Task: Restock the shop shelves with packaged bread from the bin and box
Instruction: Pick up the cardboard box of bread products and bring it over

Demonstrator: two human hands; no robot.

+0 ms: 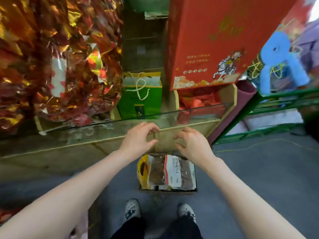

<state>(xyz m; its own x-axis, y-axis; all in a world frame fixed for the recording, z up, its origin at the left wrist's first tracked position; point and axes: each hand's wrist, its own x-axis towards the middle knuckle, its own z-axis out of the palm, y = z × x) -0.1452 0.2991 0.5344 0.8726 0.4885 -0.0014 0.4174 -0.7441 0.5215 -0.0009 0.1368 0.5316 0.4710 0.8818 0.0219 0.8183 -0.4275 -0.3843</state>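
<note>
Just beyond the open brown cardboard box (168,191), the left hand (138,137) hovers, fingers loosely curled, empty. In the box lie two plastic-wrapped bread packets (179,171), side by side, their long axes pointing away from the person. The right hand (192,144) is likewise curled and empty.

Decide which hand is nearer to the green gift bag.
Left. The left hand hovers directly in front of the green gift bag; the right hand is off to the bag's right.

A glass shelf (96,133) crosses the middle. Grey floor (267,169) lies below it and a green metal rack (279,99) stands to its right. A red carton (207,40) and foil decorations (51,57) sit behind it.
</note>
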